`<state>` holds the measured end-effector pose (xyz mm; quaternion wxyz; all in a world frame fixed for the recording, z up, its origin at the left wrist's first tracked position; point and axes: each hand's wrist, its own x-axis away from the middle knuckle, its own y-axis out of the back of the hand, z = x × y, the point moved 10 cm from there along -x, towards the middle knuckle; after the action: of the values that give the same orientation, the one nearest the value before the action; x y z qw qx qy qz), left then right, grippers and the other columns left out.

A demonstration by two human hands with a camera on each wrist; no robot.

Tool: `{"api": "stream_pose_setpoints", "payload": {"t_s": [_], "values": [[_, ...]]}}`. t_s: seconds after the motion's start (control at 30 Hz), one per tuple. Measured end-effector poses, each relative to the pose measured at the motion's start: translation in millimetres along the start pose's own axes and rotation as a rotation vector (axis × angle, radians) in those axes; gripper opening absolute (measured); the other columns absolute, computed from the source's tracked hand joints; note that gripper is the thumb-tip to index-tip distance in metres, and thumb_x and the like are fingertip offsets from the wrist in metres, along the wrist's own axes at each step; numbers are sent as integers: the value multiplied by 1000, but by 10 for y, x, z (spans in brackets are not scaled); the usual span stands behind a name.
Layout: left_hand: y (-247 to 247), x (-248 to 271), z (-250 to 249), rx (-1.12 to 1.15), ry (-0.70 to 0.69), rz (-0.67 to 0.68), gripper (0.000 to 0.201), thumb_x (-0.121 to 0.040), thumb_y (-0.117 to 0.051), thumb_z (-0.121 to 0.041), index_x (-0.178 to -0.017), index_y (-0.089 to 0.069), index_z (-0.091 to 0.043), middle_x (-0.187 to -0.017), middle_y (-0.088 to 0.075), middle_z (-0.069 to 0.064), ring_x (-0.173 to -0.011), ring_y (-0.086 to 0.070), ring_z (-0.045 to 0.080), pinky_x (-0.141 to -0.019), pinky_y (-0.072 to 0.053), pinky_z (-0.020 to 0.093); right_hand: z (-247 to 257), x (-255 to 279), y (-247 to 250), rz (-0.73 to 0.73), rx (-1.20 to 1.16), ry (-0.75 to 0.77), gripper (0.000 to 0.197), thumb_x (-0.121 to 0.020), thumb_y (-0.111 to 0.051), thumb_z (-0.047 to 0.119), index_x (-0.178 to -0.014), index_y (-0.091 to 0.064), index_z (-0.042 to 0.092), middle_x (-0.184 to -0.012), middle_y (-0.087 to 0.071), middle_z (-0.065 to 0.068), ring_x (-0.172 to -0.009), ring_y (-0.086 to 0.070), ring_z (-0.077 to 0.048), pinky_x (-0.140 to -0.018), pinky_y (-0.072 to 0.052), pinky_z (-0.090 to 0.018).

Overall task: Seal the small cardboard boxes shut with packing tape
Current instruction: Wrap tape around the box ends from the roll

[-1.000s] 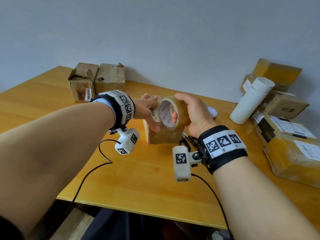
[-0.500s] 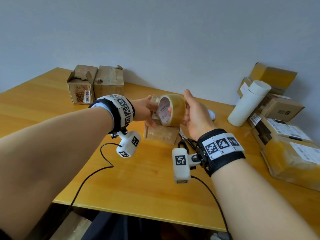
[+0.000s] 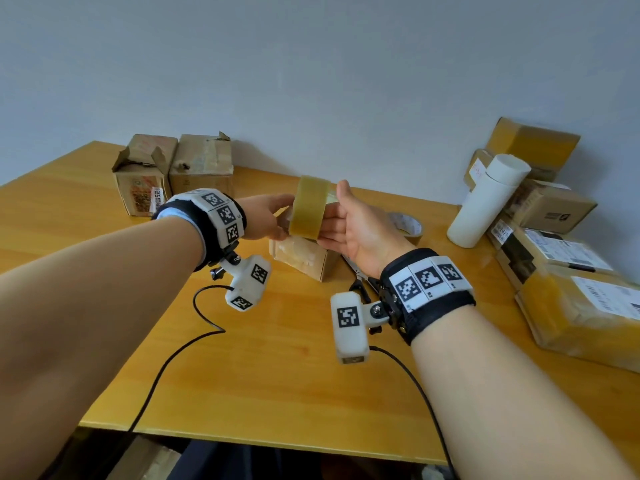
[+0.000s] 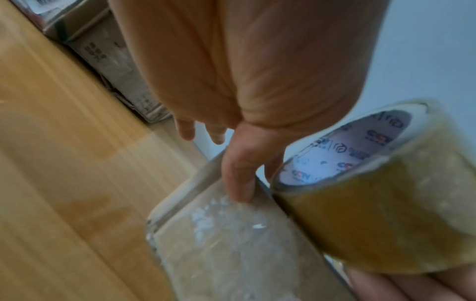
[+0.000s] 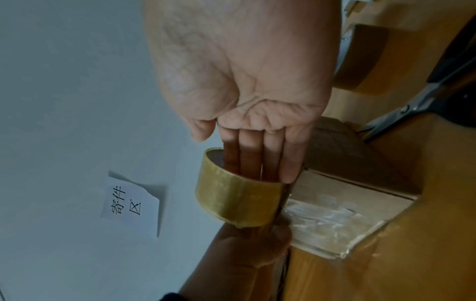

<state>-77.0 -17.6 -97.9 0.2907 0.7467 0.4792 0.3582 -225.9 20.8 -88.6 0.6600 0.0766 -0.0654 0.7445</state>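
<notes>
From the head view I see my right hand (image 3: 353, 230) holding the brownish roll of packing tape (image 3: 309, 206) upright in the air, just above the small brown cardboard box (image 3: 304, 258) that stands near the middle of the yellow wooden table (image 3: 277, 358). My left hand (image 3: 265, 216) meets the roll from the other side, but here I cannot tell what its fingers do. The right wrist view shows more: three fingers (image 5: 251, 154) of my right hand go inside the core of the roll and the little finger lies along its outside rim, so this hand is clamped on the roll. It also shows the top of the box covered with wrinkled clear tape, and a white paper note (image 5: 130, 205) with printed characters on the pale wall. In the left wrist view the thumb (image 4: 240, 175) of my left hand presses on a clear strip at the edge of the box, beside the roll; the view is blurred, and the other fingers hang loosely apart. On the table, black-handled scissors (image 3: 360, 277) lie just behind my right wrist, and a second roll of tape (image 3: 407, 225) lies flat further back. Two worn cardboard boxes (image 3: 173, 174) stand at the far left corner. At the right edge there is a pile of cardboard parcels (image 3: 568, 258) and a white cylinder (image 3: 488, 206) leaning against them. The wall (image 3: 311, 81) behind is plain grey-blue.
</notes>
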Motion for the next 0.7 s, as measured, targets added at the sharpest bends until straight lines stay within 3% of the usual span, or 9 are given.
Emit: {"api": "stream_pose_setpoints", "payload": {"t_s": [0.13, 0.27, 0.33, 0.47, 0.53, 0.63, 0.7], "values": [[-59, -20, 153, 47, 16, -2, 91, -85, -72, -12, -151, -21, -49, -145, -51, -4, -132, -48, 23, -111, -39, 50, -20, -43, -2, -7, -71, 12, 60, -107, -39, 52, -127, -63, 1, -118, -74, -19, -113, -71, -28, -97, -56, -40], [-49, -24, 157, 186, 5, 2, 110, -73, -84, -11, -154, -17, -43, -154, -38, -3, -139, -39, 25, -116, -32, 50, -60, -67, 8, -2, -149, 3, 43, -109, -42, 42, -113, -66, 6, -115, -74, -19, -111, -71, -30, -96, -56, -40], [-47, 8, 111, 303, -28, 32, 121, -59, -88, -15, -155, -18, -40, -158, -30, -6, -144, -30, 24, -119, -26, 50, -70, -75, -15, 17, -182, -4, 37, -109, -44, 38, -113, -65, 8, -112, -75, -17, -108, -72, -28, -97, -56, -40], [-22, 96, 30, 409, -61, 54, 122, -51, -89, -22, -153, -24, -38, -154, -34, -11, -143, -29, 18, -120, -22, 49, -63, -67, -62, 33, -195, -1, 35, -109, -45, 33, -122, -63, 6, -114, -74, -18, -108, -71, -29, -97, -56, -40], [-14, 148, -27, 411, -73, 52, 120, -51, -88, -21, -152, -25, -38, -153, -35, -13, -141, -30, 16, -120, -23, 48, -40, -44, -21, -6, -200, 28, 30, -108, -47, 26, -118, -65, 4, -110, -75, -18, -104, -72, -29, -93, -58, -40], [-18, 181, -125, 447, -112, 64, 110, -65, -82, -2, -155, -25, -28, -152, -39, -8, -141, -34, 18, -113, -29, 39, 0, -21, 183, -161, -127, 103, 19, -105, -49, 8, -102, -67, 5, -100, -75, -14, -99, -73, -27, -88, -61, -37], [-9, 206, -196, 466, -122, 66, 98, -76, -62, 20, -156, -24, -22, -153, -39, -1, -143, -32, 20, -107, -28, 32, 40, -34, 283, -246, -6, 120, 18, -104, -48, 3, -102, -64, 10, -104, -74, -13, -103, -72, -27, -90, -61, -38]]}}
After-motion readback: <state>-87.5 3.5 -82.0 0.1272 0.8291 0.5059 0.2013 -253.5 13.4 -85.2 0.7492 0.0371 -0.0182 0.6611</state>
